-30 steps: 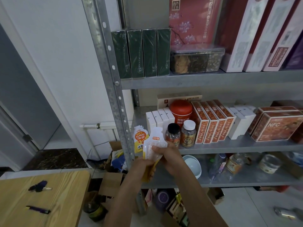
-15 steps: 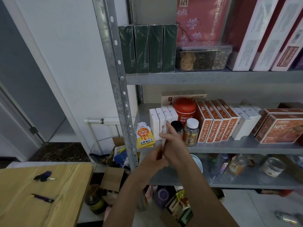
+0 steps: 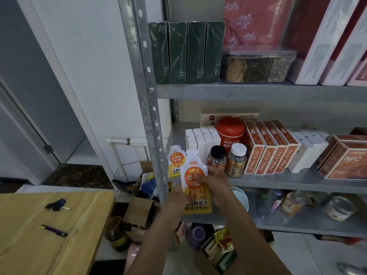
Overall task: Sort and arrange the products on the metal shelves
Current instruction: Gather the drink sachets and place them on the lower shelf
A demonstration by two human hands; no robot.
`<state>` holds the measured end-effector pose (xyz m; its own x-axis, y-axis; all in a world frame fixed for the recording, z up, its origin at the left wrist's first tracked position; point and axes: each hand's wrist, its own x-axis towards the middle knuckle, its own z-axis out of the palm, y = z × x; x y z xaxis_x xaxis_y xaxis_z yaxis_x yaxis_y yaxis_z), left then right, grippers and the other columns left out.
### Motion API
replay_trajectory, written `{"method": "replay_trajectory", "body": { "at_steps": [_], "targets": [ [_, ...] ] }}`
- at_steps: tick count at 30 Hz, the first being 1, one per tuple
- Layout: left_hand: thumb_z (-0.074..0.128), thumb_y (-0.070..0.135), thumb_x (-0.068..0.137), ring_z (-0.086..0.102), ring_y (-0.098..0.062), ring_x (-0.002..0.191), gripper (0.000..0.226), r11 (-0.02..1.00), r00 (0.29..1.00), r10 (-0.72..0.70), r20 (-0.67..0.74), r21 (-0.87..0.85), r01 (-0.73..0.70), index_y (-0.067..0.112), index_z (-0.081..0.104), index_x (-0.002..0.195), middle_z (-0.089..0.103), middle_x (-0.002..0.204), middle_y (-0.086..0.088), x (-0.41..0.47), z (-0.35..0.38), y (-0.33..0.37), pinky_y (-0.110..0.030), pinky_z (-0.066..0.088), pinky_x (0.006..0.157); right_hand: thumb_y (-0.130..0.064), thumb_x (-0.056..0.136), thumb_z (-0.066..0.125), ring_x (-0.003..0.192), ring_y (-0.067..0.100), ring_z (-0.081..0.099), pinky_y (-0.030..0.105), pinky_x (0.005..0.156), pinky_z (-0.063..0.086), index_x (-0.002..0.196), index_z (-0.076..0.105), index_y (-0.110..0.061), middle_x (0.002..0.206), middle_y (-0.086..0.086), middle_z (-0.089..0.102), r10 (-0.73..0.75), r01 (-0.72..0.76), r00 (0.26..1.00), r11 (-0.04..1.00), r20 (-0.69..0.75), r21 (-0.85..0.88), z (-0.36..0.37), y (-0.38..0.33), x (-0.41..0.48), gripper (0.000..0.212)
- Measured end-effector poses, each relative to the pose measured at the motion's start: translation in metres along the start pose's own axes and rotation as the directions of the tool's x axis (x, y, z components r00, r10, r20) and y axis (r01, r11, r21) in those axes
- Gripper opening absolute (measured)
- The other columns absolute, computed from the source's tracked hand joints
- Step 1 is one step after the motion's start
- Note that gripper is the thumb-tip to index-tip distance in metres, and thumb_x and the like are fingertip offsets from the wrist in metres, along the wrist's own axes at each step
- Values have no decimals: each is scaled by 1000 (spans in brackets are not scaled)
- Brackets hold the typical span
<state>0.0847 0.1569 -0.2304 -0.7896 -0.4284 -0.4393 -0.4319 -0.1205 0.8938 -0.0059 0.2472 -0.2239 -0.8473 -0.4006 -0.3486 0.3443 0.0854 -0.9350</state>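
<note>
From my remote seat I see the metal shelves (image 3: 258, 92) filling the right of the view, with a wooden table (image 3: 39, 245) at lower left. Four dark green boxes (image 3: 186, 52) stand upright side by side at the left end of the upper shelf. On the middle shelf a row of orange-patterned boxes (image 3: 272, 149) stands to the right of a red canister (image 3: 230, 132). Both hands hold one orange and white pouch (image 3: 195, 187) upright in front of the middle shelf's left end, just right of the upright post. The left hand (image 3: 174, 199) grips its lower left edge, and the right hand (image 3: 214, 183) wraps its right side with the thumb pressed on the printed front. Behind it a stack of like pouches (image 3: 174, 163) stands on that shelf. A black-lidded jar (image 3: 217, 157) and a white-lidded jar (image 3: 237, 159) stand just beside the right hand. Keys (image 3: 56, 204) and a pen (image 3: 54, 230) lie apart on the table.
</note>
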Motion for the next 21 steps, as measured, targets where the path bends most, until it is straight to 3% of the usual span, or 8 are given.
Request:
{"method": "replay_trajectory", "body": {
  "at_steps": [4,7,10,11,16,18,19,21],
  "targets": [
    [66,-5,84,69,-26,97,24,993,999,-26,24,-113,29,12,67,101,74,98,-9,3,0,-7,-41,54,89,-4,79,76,98,29,69,51,89,56,116,62,-8,108,11,71,37,-37,999,999,12,13,3,8,10,40],
    [74,1,81,68,-29,97,21,993,999,-36,-39,-111,32,13,68,97,73,101,-10,9,-4,-16,-46,55,90,-4,79,77,88,21,71,37,73,60,108,64,-12,101,6,73,43,-44,999,999,14,27,6,18,20,33],
    [71,2,85,66,-25,88,14,998,985,-45,-166,-59,36,12,64,92,69,96,-10,16,-14,-27,-34,54,74,-12,87,71,80,13,71,23,60,55,95,67,-15,96,2,74,58,-59,998,998,11,13,15,32,33,10],
    [70,3,86,65,-25,89,13,999,977,-39,-211,-31,33,13,62,90,67,97,-10,19,-19,-30,-32,53,73,-17,90,68,80,13,70,23,62,54,90,67,-17,93,2,73,65,-65,998,998,-13,20,18,35,36,1],
    [70,2,85,60,-18,79,26,999,922,-46,-384,-22,40,22,56,76,62,85,-3,29,-47,-38,-27,47,61,-23,92,64,75,7,55,25,65,43,77,63,-25,94,1,66,14,-53,968,987,-249,-150,35,48,71,15],
    [71,1,84,59,-14,75,25,999,921,-46,-387,-16,43,20,56,77,61,82,0,35,-54,-38,-24,44,57,-38,90,65,88,16,60,35,85,48,86,69,-18,105,6,69,1,-79,968,949,-250,-304,47,48,85,20],
    [71,2,84,58,-13,74,21,999,924,-48,-379,-7,49,17,58,80,61,82,-1,37,-57,-37,-23,44,57,-46,89,64,101,23,60,40,95,47,101,71,-15,114,9,68,7,-107,964,924,-264,-367,53,50,92,34],
    [70,3,85,57,-13,75,16,997,937,-28,-348,54,50,12,58,87,61,86,-4,42,-62,-36,-20,43,57,-57,82,67,124,31,50,47,106,39,132,58,-12,134,11,56,40,-180,942,900,-334,-398,64,51,102,67]
  ]
}}
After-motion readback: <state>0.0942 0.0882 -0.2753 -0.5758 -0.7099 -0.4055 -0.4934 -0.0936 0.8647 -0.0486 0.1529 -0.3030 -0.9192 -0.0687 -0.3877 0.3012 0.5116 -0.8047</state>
